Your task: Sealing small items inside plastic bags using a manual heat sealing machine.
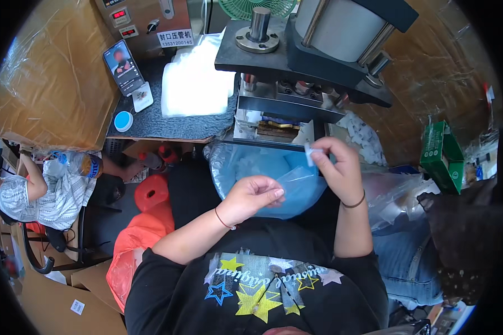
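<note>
My left hand [252, 196] is closed, with a thin clear plastic piece [300, 176] pinched between thumb and fingers. The piece sticks out to the right over a bin lined with a blue plastic bag [285, 207], which stands between my knees. Higher up and to the right, my right hand [338, 166] pinches a small white piece [309, 151] just in front of the press. Its exact kind is too small to tell. Beyond both hands is the press [318, 50], a heavy black and grey machine, with a metal die [279, 129] at its base.
A pile of small white plastic pieces [364, 137] lies right of the press. Left of it rest stacked translucent plastic pieces [198, 86], a propped phone [123, 67] and a blue-lidded round tub [123, 121]. A green box [442, 156] is at right; another person [25, 195] is at far left.
</note>
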Motion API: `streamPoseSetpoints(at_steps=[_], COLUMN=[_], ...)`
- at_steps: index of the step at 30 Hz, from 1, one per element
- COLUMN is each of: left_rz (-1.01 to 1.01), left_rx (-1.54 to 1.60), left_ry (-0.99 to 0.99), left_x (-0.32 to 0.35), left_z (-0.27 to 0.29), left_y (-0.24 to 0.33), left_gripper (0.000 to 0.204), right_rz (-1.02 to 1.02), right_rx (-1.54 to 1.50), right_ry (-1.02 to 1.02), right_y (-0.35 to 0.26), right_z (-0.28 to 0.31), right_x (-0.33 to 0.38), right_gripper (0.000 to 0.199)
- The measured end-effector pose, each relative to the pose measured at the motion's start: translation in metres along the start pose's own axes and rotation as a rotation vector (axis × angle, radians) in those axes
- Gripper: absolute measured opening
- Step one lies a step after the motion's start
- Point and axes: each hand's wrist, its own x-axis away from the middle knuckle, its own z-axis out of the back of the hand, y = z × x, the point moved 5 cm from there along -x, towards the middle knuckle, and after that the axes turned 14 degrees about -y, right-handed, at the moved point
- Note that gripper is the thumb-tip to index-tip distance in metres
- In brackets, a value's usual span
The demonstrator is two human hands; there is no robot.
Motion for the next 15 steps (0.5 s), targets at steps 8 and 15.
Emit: streamPoseSetpoints(at_steps=[8,15], left_rz=[0.101,0.154], left_rx=[0.073,0.153], left_ry=[-0.051,-0.11], left_x=[-0.006,-0.006], left_z=[-0.002,0.002], left_y=[-0.009,-0.02], left_gripper=[0.028,0.023], right_rz=[0.1,0.093], right_rx=[0.304,0.316], right_ry=[-0.185,-0.335], right_y=[-0.001,0.002], right_z=[-0.004,-0.014], right_x=[0.0,-0.003], right_gripper=[0.009,0.016])
